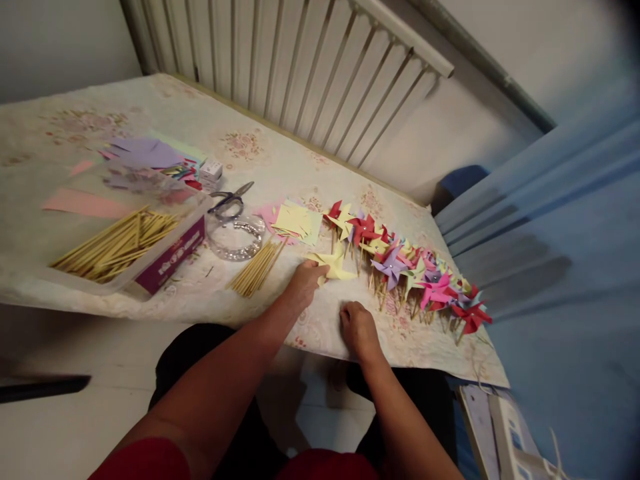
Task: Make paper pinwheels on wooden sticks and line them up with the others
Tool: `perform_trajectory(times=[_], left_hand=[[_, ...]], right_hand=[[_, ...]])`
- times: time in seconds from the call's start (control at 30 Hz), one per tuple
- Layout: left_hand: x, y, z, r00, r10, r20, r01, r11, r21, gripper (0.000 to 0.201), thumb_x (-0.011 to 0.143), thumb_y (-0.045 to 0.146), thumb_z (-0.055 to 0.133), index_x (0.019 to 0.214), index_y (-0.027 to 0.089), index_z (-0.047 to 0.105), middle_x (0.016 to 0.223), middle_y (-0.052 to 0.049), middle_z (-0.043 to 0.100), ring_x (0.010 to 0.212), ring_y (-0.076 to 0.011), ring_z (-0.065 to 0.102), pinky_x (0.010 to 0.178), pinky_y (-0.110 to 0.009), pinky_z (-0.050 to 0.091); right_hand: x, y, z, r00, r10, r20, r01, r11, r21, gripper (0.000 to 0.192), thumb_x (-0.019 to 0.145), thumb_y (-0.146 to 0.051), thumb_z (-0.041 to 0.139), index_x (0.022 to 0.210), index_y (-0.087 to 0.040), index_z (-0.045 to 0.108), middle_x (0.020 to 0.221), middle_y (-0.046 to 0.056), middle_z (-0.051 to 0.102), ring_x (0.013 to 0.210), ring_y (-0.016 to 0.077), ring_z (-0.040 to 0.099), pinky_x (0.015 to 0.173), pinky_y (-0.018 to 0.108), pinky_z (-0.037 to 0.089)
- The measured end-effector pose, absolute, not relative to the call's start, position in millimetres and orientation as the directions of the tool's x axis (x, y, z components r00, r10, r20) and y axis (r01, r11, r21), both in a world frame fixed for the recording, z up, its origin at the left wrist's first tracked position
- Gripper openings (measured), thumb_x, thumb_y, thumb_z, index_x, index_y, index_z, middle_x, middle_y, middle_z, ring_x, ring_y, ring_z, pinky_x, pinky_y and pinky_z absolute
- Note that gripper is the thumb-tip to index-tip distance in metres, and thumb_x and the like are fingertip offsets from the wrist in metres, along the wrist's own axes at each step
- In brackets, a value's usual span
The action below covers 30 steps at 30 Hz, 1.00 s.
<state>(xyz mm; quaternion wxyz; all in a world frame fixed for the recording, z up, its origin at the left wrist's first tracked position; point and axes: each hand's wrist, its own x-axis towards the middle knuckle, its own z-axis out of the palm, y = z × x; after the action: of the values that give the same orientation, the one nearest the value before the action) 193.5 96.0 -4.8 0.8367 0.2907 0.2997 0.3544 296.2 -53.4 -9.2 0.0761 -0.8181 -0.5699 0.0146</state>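
Observation:
My left hand [306, 281] pinches one edge of a pale yellow paper pinwheel [337, 264] just above the tablecloth. Close to the table's front edge, my right hand [361, 330] is closed with its fingers curled under; whatever it may hold is hidden. Left of the pinwheel lies a bundle of thin wooden sticks [256, 268]. Behind it sits a stack of paper squares [295, 220], yellow on top. Many finished pinwheels on sticks [391, 265], red, yellow, purple and pink, lie in a long heap to the right.
A clear plastic box [173, 257] of more sticks [117, 243] stands at the left. Near it are scissors [231, 200], a round clear container [236, 238] with small shiny pieces, a small white box [211, 170] and purple paper [145, 152]. A radiator [300, 67] runs behind.

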Motion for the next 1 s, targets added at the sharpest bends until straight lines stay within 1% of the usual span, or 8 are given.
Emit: perform_trajectory(times=[0.1,0.2,0.4,0.5,0.6,0.7,0.8,1.0], left_hand=[[193,96,-3,0.547,0.784,-0.292,-0.408,0.554,0.726,0.013,0.061,0.021,0.071,0.069,0.016,0.062,0.057,0.003,0.058,0.056,-0.0111,0.054,0.055,-0.022,0.038],[192,95,0,0.54,0.792,-0.287,-0.4,0.541,0.74,0.014,0.06,0.023,0.072,0.067,0.016,0.062,0.056,0.003,0.057,0.055,-0.0108,0.052,0.055,-0.022,0.037],[190,92,4,0.518,0.797,-0.312,-0.359,0.533,0.766,0.017,0.058,0.026,0.069,0.067,0.016,0.06,0.056,0.004,0.056,0.053,-0.0101,0.05,0.053,-0.022,0.036],[191,91,2,0.515,0.805,-0.296,-0.356,0.515,0.78,0.017,0.059,0.027,0.068,0.069,0.015,0.061,0.06,0.003,0.06,0.054,-0.0102,0.051,0.054,-0.023,0.036],[192,92,-1,0.52,0.811,-0.269,-0.367,0.496,0.787,0.019,0.058,0.029,0.069,0.068,0.015,0.06,0.061,0.002,0.06,0.054,-0.01,0.051,0.054,-0.023,0.035],[193,92,-2,0.528,0.81,-0.255,-0.365,0.488,0.793,0.022,0.056,0.031,0.07,0.065,0.015,0.059,0.057,0.003,0.056,0.053,-0.0101,0.049,0.053,-0.023,0.034],[192,91,1,0.53,0.806,-0.263,-0.345,0.489,0.801,0.024,0.055,0.033,0.071,0.065,0.015,0.059,0.054,0.004,0.052,0.053,-0.0103,0.048,0.052,-0.024,0.034],[192,90,3,0.551,0.8,-0.239,-0.391,0.5,0.773,0.027,0.054,0.033,0.076,0.065,0.015,0.06,0.056,0.003,0.055,0.055,-0.0099,0.049,0.053,-0.023,0.032]], right_hand=[[294,-49,-6,0.376,0.926,0.038,0.92,-0.369,-0.13,0.017,0.086,-0.011,0.049,0.082,-0.016,0.065,0.083,0.009,0.069,0.075,0.0186,0.061,0.07,0.027,0.039],[293,-47,-8,0.41,0.91,0.064,0.9,-0.392,-0.189,0.016,0.082,-0.01,0.05,0.077,-0.017,0.064,0.079,0.008,0.069,0.072,0.0179,0.061,0.068,0.026,0.039],[291,-52,3,0.481,0.863,0.154,0.807,-0.366,-0.464,0.011,0.075,-0.016,0.053,0.066,-0.019,0.059,0.062,0.001,0.062,0.058,0.0146,0.054,0.059,0.025,0.038],[286,-46,23,0.496,0.84,0.221,0.74,-0.276,-0.613,0.008,0.076,-0.021,0.054,0.071,-0.02,0.06,0.063,0.0,0.062,0.058,0.0146,0.056,0.06,0.026,0.041],[281,-32,42,0.507,0.813,0.287,0.687,-0.18,-0.704,0.008,0.077,-0.024,0.056,0.076,-0.02,0.062,0.065,0.0,0.062,0.061,0.0152,0.057,0.062,0.026,0.044],[277,-13,51,0.483,0.789,0.379,0.698,-0.085,-0.711,0.008,0.078,-0.024,0.056,0.076,-0.02,0.063,0.066,-0.001,0.062,0.061,0.014,0.055,0.062,0.026,0.043],[276,5,50,0.406,0.797,0.448,0.744,-0.003,-0.668,0.008,0.078,-0.022,0.056,0.074,-0.02,0.063,0.068,-0.001,0.061,0.061,0.0132,0.053,0.062,0.026,0.043],[284,22,34,0.339,0.775,0.534,0.811,0.047,-0.583,0.009,0.08,-0.02,0.059,0.071,-0.02,0.064,0.071,0.001,0.063,0.071,0.0164,0.055,0.071,0.03,0.043]])
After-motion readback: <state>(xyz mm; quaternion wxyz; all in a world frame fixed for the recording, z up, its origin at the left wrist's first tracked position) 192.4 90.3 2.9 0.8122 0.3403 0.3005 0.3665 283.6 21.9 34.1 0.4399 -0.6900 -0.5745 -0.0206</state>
